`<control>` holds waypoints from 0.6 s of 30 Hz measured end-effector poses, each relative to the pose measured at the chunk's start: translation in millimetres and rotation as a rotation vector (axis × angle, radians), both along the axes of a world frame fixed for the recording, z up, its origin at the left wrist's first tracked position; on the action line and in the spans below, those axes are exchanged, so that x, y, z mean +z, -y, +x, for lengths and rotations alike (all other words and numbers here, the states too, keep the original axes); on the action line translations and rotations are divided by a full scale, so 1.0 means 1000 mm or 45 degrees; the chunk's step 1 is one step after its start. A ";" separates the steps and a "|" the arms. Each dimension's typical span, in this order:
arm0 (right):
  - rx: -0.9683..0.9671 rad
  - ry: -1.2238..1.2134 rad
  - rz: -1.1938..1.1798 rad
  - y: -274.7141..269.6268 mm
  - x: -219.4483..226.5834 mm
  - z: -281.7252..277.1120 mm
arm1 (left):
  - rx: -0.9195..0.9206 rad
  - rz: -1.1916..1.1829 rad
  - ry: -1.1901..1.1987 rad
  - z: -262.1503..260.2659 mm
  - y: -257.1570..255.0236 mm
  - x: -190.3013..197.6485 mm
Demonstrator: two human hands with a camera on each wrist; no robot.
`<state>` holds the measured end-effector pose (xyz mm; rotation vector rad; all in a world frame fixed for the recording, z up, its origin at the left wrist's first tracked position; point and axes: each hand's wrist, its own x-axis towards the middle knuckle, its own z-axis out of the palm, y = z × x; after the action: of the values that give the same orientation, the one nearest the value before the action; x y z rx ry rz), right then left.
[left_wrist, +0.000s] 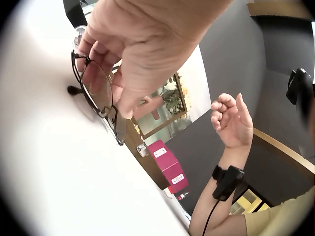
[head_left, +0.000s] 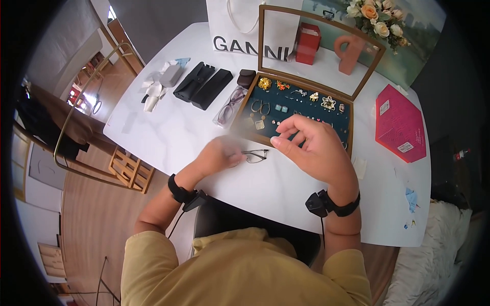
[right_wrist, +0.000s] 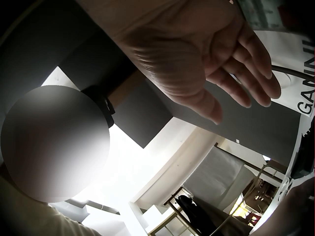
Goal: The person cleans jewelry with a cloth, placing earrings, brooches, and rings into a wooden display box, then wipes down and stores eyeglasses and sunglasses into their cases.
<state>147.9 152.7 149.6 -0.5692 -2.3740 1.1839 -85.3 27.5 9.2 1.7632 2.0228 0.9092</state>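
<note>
My left hand (head_left: 220, 154), blurred in the head view, holds a pair of thin dark-framed eyeglasses (head_left: 256, 155) low over the white table, in front of the jewelry case. In the left wrist view the fingers reach behind a lens of the eyeglasses (left_wrist: 101, 91) and the thumb lies at the frame's near side. My right hand (head_left: 319, 148) hangs in the air over the front of the case, palm turned inward, fingers loosely bent with nothing in them. Rings, earrings and brooches fill the glass-lidded jewelry case (head_left: 245, 106), whose lid stands up.
Left of the case lie purple-framed glasses (head_left: 228, 108) in a clear sleeve, black glasses cases (head_left: 212, 89) and a small brown case (head_left: 246, 78). Behind stand a white paper bag (head_left: 229, 30) and a red box (head_left: 308, 45). A pink box (head_left: 400, 122) sits at the right.
</note>
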 end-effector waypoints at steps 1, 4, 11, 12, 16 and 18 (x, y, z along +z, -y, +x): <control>-0.002 -0.008 0.012 0.000 0.000 0.000 | 0.079 0.082 0.020 -0.009 -0.004 -0.003; 0.008 -0.003 0.005 -0.001 0.001 0.002 | 0.464 0.194 -0.037 -0.044 -0.025 0.004; 0.031 -0.035 0.087 0.003 0.002 0.005 | 0.918 -0.098 -0.669 -0.138 -0.068 -0.013; 0.029 -0.033 0.078 0.003 0.003 0.005 | 0.902 -0.120 -0.667 -0.142 -0.071 -0.016; 0.024 -0.016 0.047 0.002 0.004 0.006 | 0.865 -0.138 -0.516 -0.133 -0.075 -0.015; 0.027 -0.002 0.044 0.002 0.004 0.006 | 0.852 -0.136 -0.337 -0.126 -0.075 -0.015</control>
<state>154.4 150.8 153.5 -0.5328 -2.4001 1.1498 -211.4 102.3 -5.8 1.1983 2.8538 0.7318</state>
